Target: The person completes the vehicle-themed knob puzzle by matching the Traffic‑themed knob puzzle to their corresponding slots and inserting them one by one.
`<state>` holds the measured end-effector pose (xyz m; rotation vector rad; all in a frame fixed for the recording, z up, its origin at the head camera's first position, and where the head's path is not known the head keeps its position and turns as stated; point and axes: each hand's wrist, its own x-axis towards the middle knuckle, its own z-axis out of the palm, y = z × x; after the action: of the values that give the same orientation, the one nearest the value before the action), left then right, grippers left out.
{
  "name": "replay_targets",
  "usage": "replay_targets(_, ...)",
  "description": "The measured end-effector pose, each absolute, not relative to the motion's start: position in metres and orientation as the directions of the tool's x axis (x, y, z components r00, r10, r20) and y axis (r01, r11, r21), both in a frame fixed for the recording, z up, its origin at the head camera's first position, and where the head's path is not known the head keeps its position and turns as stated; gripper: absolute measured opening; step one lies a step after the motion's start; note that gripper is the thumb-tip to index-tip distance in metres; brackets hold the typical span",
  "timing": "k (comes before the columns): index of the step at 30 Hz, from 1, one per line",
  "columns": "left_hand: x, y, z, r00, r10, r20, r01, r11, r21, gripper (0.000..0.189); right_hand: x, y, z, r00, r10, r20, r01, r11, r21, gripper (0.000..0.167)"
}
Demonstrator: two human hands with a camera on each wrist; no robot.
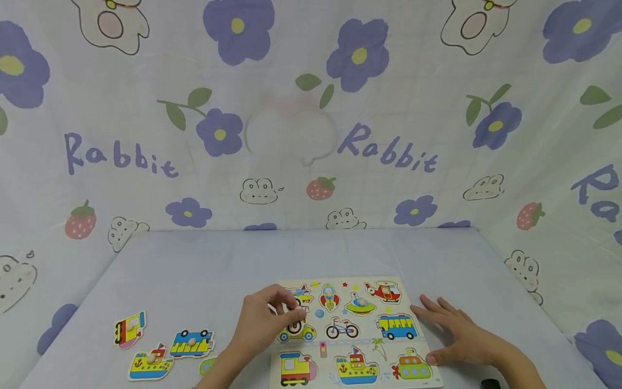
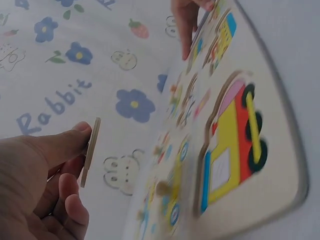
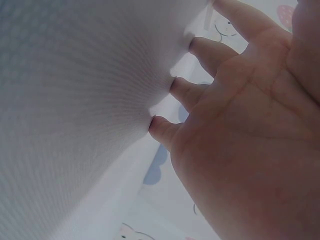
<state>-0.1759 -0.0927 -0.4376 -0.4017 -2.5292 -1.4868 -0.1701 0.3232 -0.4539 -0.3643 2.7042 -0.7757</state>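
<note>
Over the left side of the wooden puzzle board (image 1: 330, 348), my left hand (image 1: 262, 319) pinches a thin bicycle puzzle piece (image 1: 295, 327) between thumb and fingers. The left wrist view shows that piece edge-on, raised off the board. A printed bicycle (image 1: 342, 328) lies in the middle row, to the right of the held piece. Beneath the piece is a yellow-green car (image 1: 306, 334). My right hand (image 1: 461, 337) has its fingers spread beside the board's right edge, thumb near the submarine picture (image 1: 412, 368). Its fingertips press on the white cloth in the right wrist view.
Left of the board lie loose knobbed pieces: a train (image 1: 129, 329), a ship (image 1: 150, 368), a bus (image 1: 194, 348) and a green piece (image 1: 207, 367) partly hidden by my left arm. A small black object (image 1: 491, 383) sits at the front edge. Patterned cloth walls surround the table.
</note>
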Motion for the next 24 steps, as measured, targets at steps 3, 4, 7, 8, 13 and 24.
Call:
replay_targets(3,-0.176,-0.080,-0.444,-0.943,0.177,0.283,0.333,0.428,0.840,0.023,-0.170,0.323,-0.453,-0.919,-0.327,-0.219,-0.160,0.819,-0.551,0.099)
replay_targets(4,-0.176,-0.076,-0.446,-0.942,0.182,0.282,0.334,0.417,0.846,0.023,-0.170,0.323,-0.453,-0.918,-0.328,-0.221,-0.159,0.818,-0.553,0.099)
replay_targets(7,-0.175,-0.064,-0.452,-0.943,0.191,0.274,0.329,0.384,0.863,0.023,-0.169,0.323,-0.452,-0.915,-0.336,-0.222,-0.162,0.811,-0.562,0.098)
replay_targets(8,-0.175,-0.060,-0.454,-0.944,0.192,0.270,0.325,0.376,0.868,0.023,-0.169,0.323,-0.452,-0.915,-0.335,-0.224,-0.159,0.811,-0.563,0.098)
replay_targets(13,-0.175,-0.045,-0.463,-0.954,0.186,0.234,0.287,0.352,0.891,0.023,-0.169,0.322,-0.451,-0.916,-0.333,-0.223,-0.159,0.813,-0.561,0.098)
replay_targets(24,-0.178,-0.027,-0.475,-0.984,0.106,0.143,0.171,0.336,0.926,0.026,-0.169,0.323,-0.452,-0.916,-0.330,-0.230,-0.154,0.815,-0.558,0.098)
